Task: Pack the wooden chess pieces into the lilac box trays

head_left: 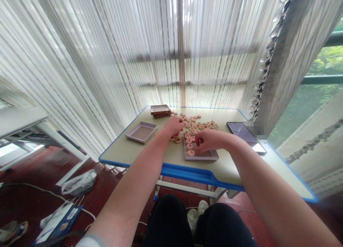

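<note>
Head view: right hand (pixel 208 139) pinches one disc (pixel 200 141) over one of two trays (pixel 203 156); left hand (pixel 174 126) curled.

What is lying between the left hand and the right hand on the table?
In the head view, round wooden game pieces lie between the left hand and the right hand, at the left end of the near tray.

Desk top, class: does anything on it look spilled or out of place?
Yes. The round chess pieces lie scattered loose across the desk, with only a few sitting in the near tray.
</note>
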Available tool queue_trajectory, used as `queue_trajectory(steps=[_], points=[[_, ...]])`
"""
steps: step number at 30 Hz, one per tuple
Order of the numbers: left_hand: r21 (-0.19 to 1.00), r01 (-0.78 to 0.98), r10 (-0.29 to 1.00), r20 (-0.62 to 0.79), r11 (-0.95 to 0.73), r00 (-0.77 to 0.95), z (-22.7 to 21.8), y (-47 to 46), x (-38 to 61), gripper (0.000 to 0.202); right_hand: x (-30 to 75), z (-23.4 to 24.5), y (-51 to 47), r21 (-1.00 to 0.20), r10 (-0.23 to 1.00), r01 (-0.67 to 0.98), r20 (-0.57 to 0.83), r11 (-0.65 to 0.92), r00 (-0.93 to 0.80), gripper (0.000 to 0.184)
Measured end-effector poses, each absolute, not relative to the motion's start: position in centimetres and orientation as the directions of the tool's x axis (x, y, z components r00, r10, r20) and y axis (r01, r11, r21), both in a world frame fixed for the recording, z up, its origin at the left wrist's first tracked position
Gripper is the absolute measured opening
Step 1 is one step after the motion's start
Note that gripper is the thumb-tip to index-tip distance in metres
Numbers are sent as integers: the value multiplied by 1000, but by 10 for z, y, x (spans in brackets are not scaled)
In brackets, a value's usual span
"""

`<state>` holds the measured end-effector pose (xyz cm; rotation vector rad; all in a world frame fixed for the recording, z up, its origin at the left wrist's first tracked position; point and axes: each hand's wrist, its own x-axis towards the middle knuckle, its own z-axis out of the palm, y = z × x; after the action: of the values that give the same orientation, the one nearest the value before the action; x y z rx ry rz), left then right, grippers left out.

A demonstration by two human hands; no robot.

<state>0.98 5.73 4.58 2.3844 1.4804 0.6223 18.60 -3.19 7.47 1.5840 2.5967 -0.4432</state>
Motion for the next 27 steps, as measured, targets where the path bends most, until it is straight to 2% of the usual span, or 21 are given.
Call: queue_trajectory(steps=[8, 15, 20, 27], points=[[400, 791, 886, 227, -464, 405, 48, 56, 10, 45, 182, 65, -31, -171, 865, 886, -204, 430, -459, 25], [381, 807, 891, 243, -452, 384, 47, 56, 9, 45, 182, 68, -31, -167, 867, 883, -182, 438, -464, 26], [346, 828, 894, 245, -442, 375, 46, 56, 9, 41, 193, 72, -23, -103, 945, 945, -71, 311, -319, 29], [241, 849, 870, 290, -470, 400, 39, 61, 11, 36, 200, 72, -19, -85, 955, 960, -115, 265, -274, 39]])
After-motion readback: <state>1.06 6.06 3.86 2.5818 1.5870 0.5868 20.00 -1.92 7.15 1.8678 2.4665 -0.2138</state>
